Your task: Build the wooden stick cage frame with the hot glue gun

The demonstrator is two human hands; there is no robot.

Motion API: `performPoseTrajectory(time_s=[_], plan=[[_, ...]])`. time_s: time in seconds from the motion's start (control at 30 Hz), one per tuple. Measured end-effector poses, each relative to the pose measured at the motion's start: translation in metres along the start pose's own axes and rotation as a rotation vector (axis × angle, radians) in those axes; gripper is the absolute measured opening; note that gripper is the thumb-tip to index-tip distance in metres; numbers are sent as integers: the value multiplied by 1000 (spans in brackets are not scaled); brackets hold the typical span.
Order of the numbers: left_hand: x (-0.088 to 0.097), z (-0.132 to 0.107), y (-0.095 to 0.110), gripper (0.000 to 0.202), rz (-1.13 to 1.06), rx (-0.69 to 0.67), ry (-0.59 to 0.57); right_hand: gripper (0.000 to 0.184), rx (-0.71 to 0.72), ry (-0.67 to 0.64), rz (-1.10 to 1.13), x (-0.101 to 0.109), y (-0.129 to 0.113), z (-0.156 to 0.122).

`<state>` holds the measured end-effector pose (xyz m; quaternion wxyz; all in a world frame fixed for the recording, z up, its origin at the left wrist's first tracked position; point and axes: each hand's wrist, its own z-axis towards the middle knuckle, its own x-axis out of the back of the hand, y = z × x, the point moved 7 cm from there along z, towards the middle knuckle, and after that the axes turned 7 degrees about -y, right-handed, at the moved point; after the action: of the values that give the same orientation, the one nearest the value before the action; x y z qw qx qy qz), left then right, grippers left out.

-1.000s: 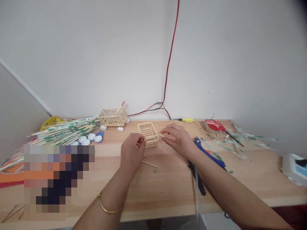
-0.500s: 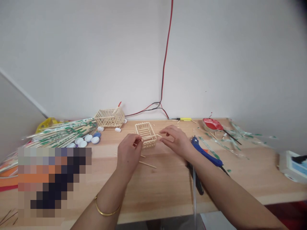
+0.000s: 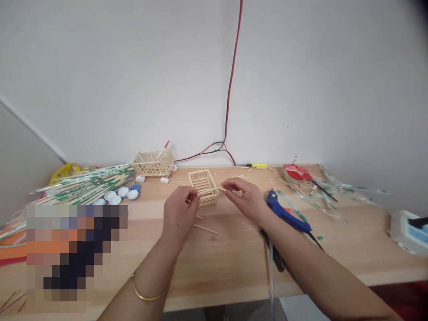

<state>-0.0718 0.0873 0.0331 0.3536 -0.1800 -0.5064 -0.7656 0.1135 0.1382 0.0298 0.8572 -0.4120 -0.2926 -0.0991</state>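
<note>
Head view: the small wooden-stick basket (image 3: 209,200) stands on the desk (image 3: 234,263) between both hands, just beside the fingertips of each. The right hand (image 3: 245,196) pinches a thin stick (image 3: 221,188) at the basket's near right corner, seemingly to control its end. The left hand (image 3: 181,209) curls its fingers opposite, perhaps for steadying; whether they pinch something, I cannot tell.

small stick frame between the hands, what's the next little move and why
Probably ease the thin stick down along the near top edge of the small stick frame: the left hand and right hand are at its two ends, and it spans that side. Whether it already touches, I can't tell.
</note>
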Motion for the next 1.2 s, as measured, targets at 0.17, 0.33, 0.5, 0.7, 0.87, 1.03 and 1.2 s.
performPoseTrajectory(time_s=[0.17, 0.33, 0.5, 0.7, 0.87, 1.03, 1.2], plan=[[0, 0, 0, 6, 3, 0, 4, 8, 44, -24, -18, -1, -5, 2], [0, 0, 0, 7, -2, -4, 2, 8, 47, -36, -30, -3, -8, 6], [0, 0, 1, 7, -3, 1, -8, 9, 44, -68, -55, -6, -9, 8], [0, 1, 1, 9, -5, -18, -7, 10, 42, -78, -65, -7, -8, 9], [0, 0, 1, 10, -12, -25, -8, 10, 41, -64, -53, -7, -7, 10], [-1, 0, 1, 10, -17, -15, -11, 10, 39, -59, -49, -6, -6, 10], [-1, 0, -1, 10, -19, -11, -7, 11, 34, -60, -52, -5, -5, 9]])
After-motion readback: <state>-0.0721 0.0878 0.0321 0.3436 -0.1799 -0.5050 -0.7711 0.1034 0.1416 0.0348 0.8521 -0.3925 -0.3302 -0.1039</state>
